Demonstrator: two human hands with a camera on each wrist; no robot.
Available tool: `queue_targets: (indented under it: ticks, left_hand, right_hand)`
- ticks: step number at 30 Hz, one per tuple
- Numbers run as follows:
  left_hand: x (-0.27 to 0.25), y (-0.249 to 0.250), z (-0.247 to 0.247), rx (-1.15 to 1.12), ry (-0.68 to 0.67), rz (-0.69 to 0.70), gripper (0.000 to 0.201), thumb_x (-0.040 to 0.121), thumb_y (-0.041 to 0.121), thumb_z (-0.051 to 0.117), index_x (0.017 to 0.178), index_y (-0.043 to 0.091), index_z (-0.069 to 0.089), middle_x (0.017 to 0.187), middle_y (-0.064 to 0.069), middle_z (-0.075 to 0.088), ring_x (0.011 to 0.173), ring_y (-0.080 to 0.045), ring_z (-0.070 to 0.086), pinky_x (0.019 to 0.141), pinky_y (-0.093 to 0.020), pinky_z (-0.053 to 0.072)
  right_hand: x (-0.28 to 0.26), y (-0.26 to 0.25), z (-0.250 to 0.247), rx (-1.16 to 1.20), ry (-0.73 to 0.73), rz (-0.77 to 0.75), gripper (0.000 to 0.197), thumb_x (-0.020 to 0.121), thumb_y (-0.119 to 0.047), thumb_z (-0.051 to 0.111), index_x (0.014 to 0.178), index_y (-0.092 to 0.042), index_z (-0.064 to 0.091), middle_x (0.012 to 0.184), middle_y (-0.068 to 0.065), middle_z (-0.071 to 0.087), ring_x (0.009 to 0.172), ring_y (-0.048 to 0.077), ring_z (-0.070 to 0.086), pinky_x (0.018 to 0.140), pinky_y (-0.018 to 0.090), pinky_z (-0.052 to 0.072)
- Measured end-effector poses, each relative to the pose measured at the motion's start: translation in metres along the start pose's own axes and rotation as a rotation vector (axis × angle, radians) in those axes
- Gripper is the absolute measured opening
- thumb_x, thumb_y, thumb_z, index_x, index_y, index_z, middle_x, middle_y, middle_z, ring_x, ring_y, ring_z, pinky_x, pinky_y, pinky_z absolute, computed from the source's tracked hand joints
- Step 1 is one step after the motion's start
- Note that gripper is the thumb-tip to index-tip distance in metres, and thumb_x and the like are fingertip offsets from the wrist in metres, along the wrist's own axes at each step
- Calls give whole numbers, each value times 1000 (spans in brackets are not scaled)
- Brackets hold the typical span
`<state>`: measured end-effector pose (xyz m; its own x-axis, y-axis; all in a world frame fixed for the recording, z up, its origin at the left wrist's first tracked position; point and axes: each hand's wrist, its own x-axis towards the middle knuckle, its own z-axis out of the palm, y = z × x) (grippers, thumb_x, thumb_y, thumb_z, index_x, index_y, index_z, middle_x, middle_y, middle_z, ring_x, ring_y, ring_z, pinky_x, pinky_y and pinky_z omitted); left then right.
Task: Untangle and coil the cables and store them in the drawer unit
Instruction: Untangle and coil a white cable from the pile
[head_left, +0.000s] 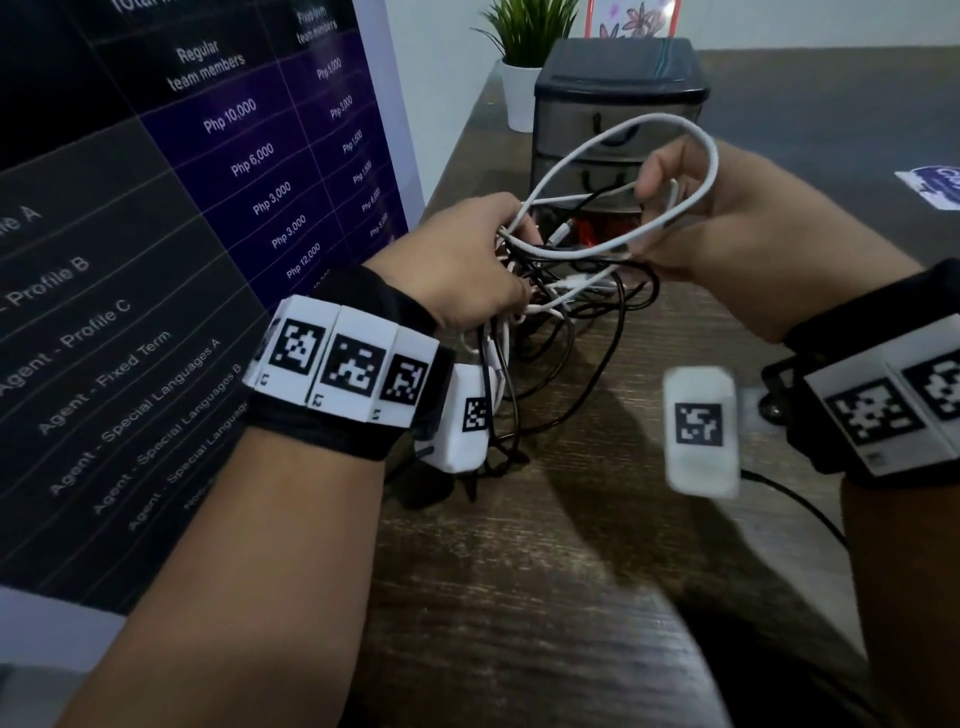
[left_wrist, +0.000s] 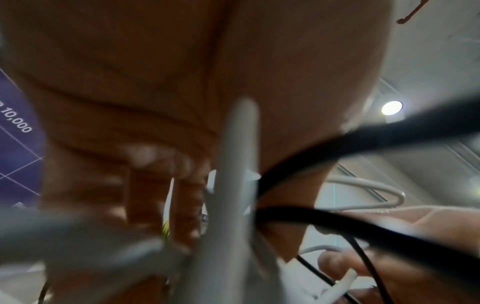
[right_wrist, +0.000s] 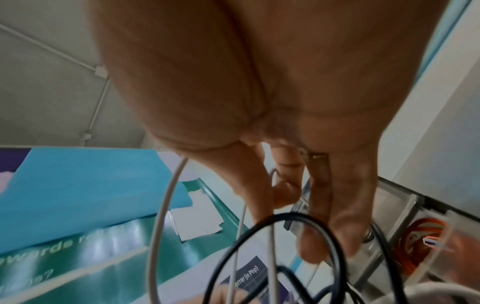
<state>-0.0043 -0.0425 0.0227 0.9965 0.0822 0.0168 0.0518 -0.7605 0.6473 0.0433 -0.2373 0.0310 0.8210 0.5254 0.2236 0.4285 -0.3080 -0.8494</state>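
Note:
A tangle of black and white cables hangs above the wooden desk. My left hand grips the bundle from the left, fingers curled round several strands. My right hand pinches a white cable that arches up in a wide loop before the drawer unit. In the right wrist view white strands and a black loop hang below the fingers. The dark translucent drawer unit stands behind the hands; an orange cable lies in its open bottom drawer.
A large poster board with a printed table leans along the desk's left side. A potted plant in a white pot stands left of the drawer unit. A printed card lies at the far right. Black cable ends trail on the desk.

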Motion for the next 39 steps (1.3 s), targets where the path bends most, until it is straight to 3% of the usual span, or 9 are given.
queue_targets:
  ticks: [3,11,14,18,22,25,30,35,39]
  left_hand:
    - [0,1,0,4,32,0,28,83,10,71,101,27,58,83,10,59,60,-4,57,49,-17,43]
    - [1,1,2,-63,182,-28,14,85,16,68,95,25,62,77,8,58,59,-5,57,49,-16,45]
    - [3,1,5,-92,205,-41,13,86,16,66,92,26,61,80,5,60,64,-12,61,53,-23,46]
    - [7,-1,5,-101,297,-68,15,86,10,61,91,24,60,81,4,60,71,-17,62,59,-26,47]
    - [8,-9,0,-36,349,-68,22,85,5,63,90,26,58,85,8,58,79,-18,60,65,-28,47]
    - [6,-14,-5,7,312,-65,28,84,-1,63,94,24,58,90,7,57,83,-20,60,63,-27,45]
    - [-2,-7,-12,0,148,-2,29,82,5,73,103,22,62,89,7,64,68,-1,62,49,-10,46]
    - [-11,-2,-18,-107,62,-15,23,80,36,78,100,34,66,78,9,67,68,-8,61,67,-28,50]
    - [-15,0,-23,-69,54,-20,29,77,43,78,102,35,67,76,11,67,65,1,60,66,-22,44]
  right_hand:
    - [-2,1,-6,122,-52,41,27,71,-4,61,83,-25,52,71,2,57,77,31,61,85,58,49]
    - [-4,5,-13,207,-72,197,39,86,21,52,85,-18,46,80,11,55,79,34,69,67,35,63]
    - [0,10,-14,79,-29,245,38,79,20,59,88,-16,49,91,19,57,84,39,70,75,45,61]
    - [-1,8,-19,-206,-190,248,32,68,-4,78,83,-25,59,81,13,59,79,34,59,90,57,53]
    - [-9,-4,-19,-398,-420,246,16,87,-17,70,84,-33,69,73,-2,73,76,14,63,83,39,47]
    - [-10,-7,-21,-485,-341,249,14,92,-27,64,86,-37,72,71,-10,72,77,7,64,75,30,45]
    - [-12,-5,-21,-493,-340,289,25,96,-34,54,81,-40,73,70,-7,71,77,14,68,90,42,52]
    - [-10,-9,-16,-298,-240,238,29,92,-47,57,88,-23,72,76,-7,65,64,21,68,87,50,57]
    - [-11,-14,-13,-328,-157,107,44,75,-61,63,92,-21,71,86,1,73,74,15,72,85,45,57]
